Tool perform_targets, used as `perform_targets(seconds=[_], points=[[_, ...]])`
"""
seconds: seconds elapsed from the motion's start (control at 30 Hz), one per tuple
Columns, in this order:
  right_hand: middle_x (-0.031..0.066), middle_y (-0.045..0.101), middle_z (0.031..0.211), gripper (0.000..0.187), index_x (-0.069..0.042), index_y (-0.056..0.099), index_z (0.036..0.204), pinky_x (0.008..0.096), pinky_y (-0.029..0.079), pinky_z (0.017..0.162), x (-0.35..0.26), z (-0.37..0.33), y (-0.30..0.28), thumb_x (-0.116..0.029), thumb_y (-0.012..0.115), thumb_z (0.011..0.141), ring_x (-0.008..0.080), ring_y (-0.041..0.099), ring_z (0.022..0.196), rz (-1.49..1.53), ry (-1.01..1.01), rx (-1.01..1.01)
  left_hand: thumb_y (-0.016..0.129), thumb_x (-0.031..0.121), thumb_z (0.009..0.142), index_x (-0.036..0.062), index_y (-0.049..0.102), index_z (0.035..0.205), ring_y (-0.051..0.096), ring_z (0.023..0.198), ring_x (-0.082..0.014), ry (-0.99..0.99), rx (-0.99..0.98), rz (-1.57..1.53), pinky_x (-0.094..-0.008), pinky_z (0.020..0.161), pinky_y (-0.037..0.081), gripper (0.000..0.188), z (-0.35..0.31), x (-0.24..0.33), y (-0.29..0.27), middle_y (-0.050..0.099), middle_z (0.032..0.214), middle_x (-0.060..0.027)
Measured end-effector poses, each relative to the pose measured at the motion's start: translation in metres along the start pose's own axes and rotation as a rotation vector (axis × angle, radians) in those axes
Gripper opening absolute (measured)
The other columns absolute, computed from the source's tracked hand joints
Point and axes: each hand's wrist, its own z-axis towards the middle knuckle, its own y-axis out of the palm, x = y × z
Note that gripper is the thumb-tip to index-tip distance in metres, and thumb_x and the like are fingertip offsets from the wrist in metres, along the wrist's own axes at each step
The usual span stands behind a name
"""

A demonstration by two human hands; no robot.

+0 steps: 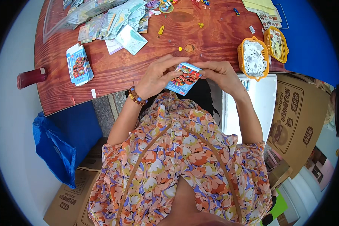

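Note:
Between my two hands, at the table's near edge, is a small blue printed carton (183, 83) with red cartoon figures on it. My left hand (161, 73) grips its left side, thumb on the printed face and fingers behind. My right hand (221, 75) pinches the upper right corner, by the pale flap at the top. What the carton holds, if anything, cannot be seen. To the left, a similar blue carton (79, 67) lies on the table with a white flap sticking up at its top.
On the reddish wooden table (116, 71), a heap of cards (120, 22) lies beside a clear plastic bin (60, 22). Two yellow baskets (240, 60) of small packets and papers stand at right. Tiny toys, including a yellow figure (161, 29), are scattered. Cardboard boxes (301, 116) and a blue bag (52, 147) flank me.

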Motion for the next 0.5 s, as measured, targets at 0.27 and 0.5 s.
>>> perform_targets(seconds=[0.27, 0.5], points=[[0.0101, 0.071, 0.117, 0.032, -0.002, 0.064, 0.127, 0.0276, 0.052, 0.092, 0.006, -0.006, 0.016, -0.004, 0.061, 0.096, 0.0151, 0.066, 0.109, -0.305, -0.164, 0.111, 0.069, 0.006, 0.087, 0.0099, 0.063, 0.128, 0.054, 0.074, -0.0174, -0.050, 0.015, -0.017, -0.0311, 0.067, 0.046, 0.042, -0.002, -0.007, 0.003, 0.054, 0.086, -0.0056], [0.0194, 0.064, 0.128, 0.033, -0.001, 0.062, 0.129, 0.0327, 0.052, 0.095, 0.004, -0.018, 0.042, -0.005, 0.060, 0.096, 0.0331, 0.060, 0.122, -0.736, -0.431, 0.323, 0.069, 0.002, 0.086, 0.0093, 0.064, 0.127, 0.056, 0.074, -0.0130, -0.128, 0.201, -0.104, -0.0273, 0.069, 0.048, 0.042, -0.008, -0.008, 0.021, 0.058, 0.089, -0.0039]])
